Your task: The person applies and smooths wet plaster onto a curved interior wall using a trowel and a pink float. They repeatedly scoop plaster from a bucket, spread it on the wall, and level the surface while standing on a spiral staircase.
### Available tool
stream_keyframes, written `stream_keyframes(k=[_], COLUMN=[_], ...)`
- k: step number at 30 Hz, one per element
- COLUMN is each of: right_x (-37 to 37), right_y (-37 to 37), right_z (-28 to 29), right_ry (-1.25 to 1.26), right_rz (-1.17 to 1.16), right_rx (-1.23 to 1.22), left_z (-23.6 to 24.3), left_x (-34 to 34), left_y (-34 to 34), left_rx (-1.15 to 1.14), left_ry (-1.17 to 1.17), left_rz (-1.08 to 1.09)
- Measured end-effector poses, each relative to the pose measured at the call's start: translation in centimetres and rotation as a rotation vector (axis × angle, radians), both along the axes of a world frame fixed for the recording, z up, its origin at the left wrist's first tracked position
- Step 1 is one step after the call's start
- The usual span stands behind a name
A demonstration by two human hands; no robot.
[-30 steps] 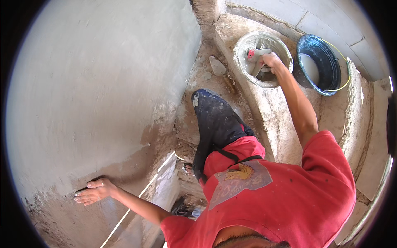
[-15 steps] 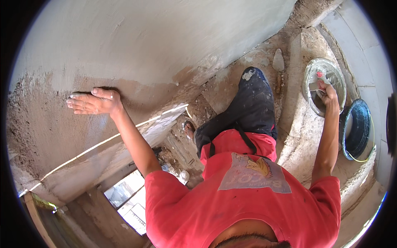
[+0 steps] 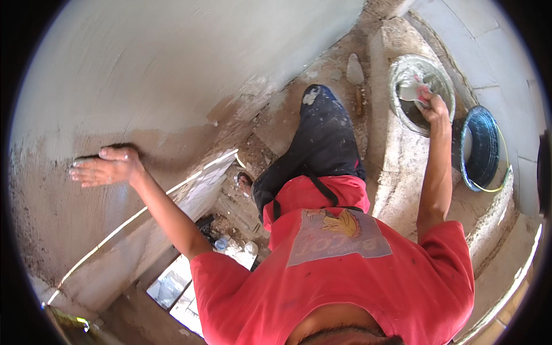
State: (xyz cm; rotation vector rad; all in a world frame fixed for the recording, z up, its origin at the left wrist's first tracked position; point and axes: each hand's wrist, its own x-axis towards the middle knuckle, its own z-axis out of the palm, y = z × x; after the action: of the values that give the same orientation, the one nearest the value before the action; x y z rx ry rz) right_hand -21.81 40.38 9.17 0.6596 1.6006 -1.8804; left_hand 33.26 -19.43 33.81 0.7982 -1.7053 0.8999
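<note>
My left hand (image 3: 109,167) lies against the plastered wall (image 3: 190,69) with its fingers stretched out and nothing in it. Part of that wall has a smooth grey coat, and the stretch around the hand is browner and rougher. At the right, my right hand (image 3: 435,107) grips a putty knife (image 3: 411,92) with a pale blade and some red on it. The blade is inside a bucket (image 3: 394,102) whose rim and inner wall are smeared with grey-white paste. My fingers hide most of the tool's handle.
A dark blue bucket (image 3: 467,175) lies tipped beside the paste bucket. A pointed trowel (image 3: 355,70) rests on the dirty floor beyond my knee. A pale strip (image 3: 141,213) runs along the wall's lower edge. Pale tiles (image 3: 500,106) border the right side.
The view has shifted, so the buckets and trowel appear farther left and higher. My left hand stays flat on the wall. My right hand still holds the putty knife inside the bucket, its blade turned more sideways.
</note>
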Motion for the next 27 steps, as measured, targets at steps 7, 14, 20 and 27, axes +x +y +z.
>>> stream_keyframes(k=[7,14,20,27], right_x=[0.6,2.9,6.0,11.2], right_y=[0.8,1.3,1.0,-2.9], right_z=[0.7,3.9,7.6,11.7], right_ry=[-0.003,0.161,0.276,0.511], right_rz=[-0.028,-0.138,-0.164,0.015], right_rx=[-0.141,-0.265,-0.434,-0.563], left_z=[-0.5,-0.2,-0.2,-0.3], left_x=[1.0,0.4,-0.3,0.5], left_y=[-1.1,-1.1,-0.9,-0.3], left_rx=[-0.025,-0.121,-0.144,0.050], left_ry=[-0.007,0.006,-0.009,-0.019], left_rz=[0.026,-0.037,-0.040,0.061])
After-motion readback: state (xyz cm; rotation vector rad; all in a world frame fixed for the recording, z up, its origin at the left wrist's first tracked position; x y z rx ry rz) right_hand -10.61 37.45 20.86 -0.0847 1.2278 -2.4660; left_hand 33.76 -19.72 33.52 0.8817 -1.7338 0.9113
